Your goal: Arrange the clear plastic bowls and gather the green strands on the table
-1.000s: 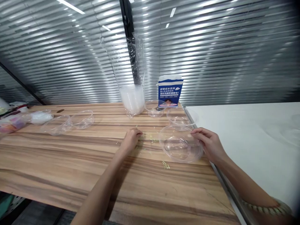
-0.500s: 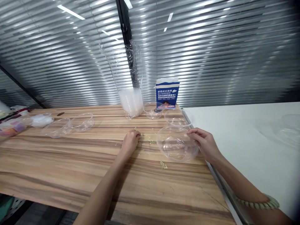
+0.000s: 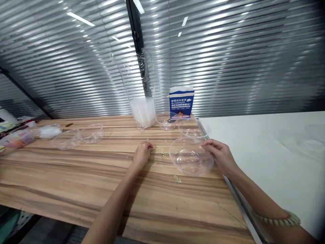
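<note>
My right hand [image 3: 219, 154] pinches the rim of a clear plastic bowl [image 3: 191, 162], which stands on the wood-grain table [image 3: 162, 203]. On the tabletop left of that bowl rests my left hand [image 3: 143, 153], its fingertips pressed together; what they hold, if anything, is too small to make out. Thin yellow-green pieces [image 3: 177, 178] lie scattered between the hands and in front of the bowl. Just behind the held bowl stands another clear bowl [image 3: 194, 130], and a third clear bowl [image 3: 166, 121] sits farther back.
A stack of clear bowls [image 3: 143, 112] in a plastic bag stands at the back, beside a blue carton [image 3: 180, 103]. Two more clear bowls, one at the far left [image 3: 91, 134], and a white bundle [image 3: 50, 131] lie leftward. A white table [image 3: 254, 145] adjoins on the right.
The view has shifted slightly, so things at the left appear a little farther right. Both hands and the held bowl stay almost in place.
</note>
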`<state>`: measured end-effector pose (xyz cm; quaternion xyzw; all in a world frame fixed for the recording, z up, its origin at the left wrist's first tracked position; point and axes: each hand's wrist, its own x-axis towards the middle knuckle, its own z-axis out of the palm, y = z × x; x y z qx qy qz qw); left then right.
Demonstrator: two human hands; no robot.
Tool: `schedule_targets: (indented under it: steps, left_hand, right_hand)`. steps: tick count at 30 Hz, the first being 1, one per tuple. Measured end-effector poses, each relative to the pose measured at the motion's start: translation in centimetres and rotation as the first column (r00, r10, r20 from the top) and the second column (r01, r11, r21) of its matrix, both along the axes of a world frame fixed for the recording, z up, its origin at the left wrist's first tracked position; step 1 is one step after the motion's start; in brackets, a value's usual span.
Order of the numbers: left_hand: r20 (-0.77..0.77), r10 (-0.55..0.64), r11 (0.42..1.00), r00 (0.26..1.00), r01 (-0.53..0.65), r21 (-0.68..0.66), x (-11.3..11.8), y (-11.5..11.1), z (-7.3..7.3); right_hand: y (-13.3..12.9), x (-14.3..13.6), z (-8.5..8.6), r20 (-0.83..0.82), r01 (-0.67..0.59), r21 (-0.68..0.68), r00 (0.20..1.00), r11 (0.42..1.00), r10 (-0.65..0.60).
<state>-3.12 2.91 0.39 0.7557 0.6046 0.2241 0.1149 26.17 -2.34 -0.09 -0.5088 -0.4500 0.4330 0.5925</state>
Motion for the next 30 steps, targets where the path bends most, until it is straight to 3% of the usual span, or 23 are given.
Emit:
schedule_targets:
  steps: [9, 21, 30]
  left_hand:
    - [0.081, -0.111, 0.994, 0.991, 0.11, 0.015, -0.4, -0.1, 1.1]
    - [0.054, -0.123, 0.985, 0.991, 0.128, -0.115, -0.1, -0.5, 1.8]
    - [0.024, -0.151, 0.982, 0.988, 0.152, -0.114, 0.0, -0.7, 1.7]
  right_hand:
    - [0.2, 0.2, -0.4, 0.013, 0.006, 0.01, 1.0, 1.0, -0.006]
    - [0.3, 0.3, -0.5, 0.018, -0.012, 0.029, 1.0, 1.0, 0.011]
    - [0.1, 0.1, -0.1, 0.016, -0.011, 0.01, 1.0, 1.0, 0.011]
